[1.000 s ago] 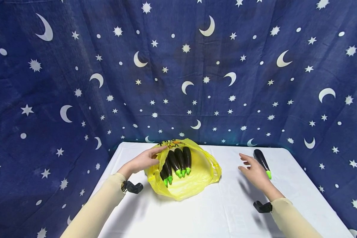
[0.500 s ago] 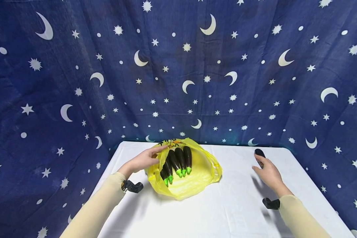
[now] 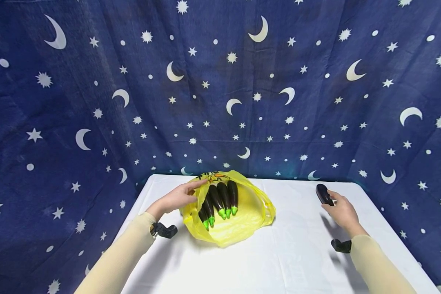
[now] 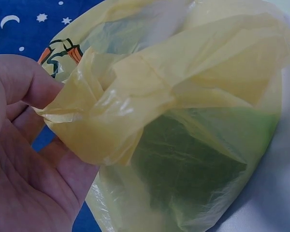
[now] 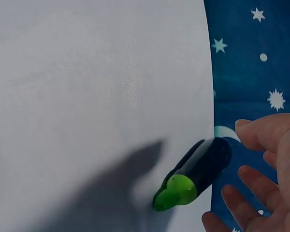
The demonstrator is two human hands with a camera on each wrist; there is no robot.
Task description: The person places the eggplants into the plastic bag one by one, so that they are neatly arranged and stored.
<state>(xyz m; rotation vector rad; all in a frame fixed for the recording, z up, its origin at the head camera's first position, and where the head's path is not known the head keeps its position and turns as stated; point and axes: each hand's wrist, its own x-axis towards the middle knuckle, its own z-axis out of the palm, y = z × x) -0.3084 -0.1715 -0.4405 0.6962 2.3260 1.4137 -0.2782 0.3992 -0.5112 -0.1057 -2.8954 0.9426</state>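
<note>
My left hand [image 3: 177,199] holds the left rim of a yellow plastic bag [image 3: 242,228]. In the left wrist view the bag's crumpled edge [image 4: 101,111] is pinched between thumb and fingers. The bag lies with its mouth facing me, and several dark eggplants [image 3: 224,198] with green stem ends rest side by side in its left part. On the right of the table, my right hand [image 3: 344,213] is beside and partly over a lone eggplant [image 3: 321,194]. The right wrist view shows that eggplant [image 5: 208,162] lying on the cloth, with the spread fingers apart from it.
A white cloth covers the table [image 3: 242,269]. Behind and at the sides hangs a dark blue curtain [image 3: 206,102] with moons and stars. The lone eggplant lies near the table's back right edge.
My right hand has moved to the right, from the left side of the lone eggplant to over its lower part. The left hand and the bag have stayed in place.
</note>
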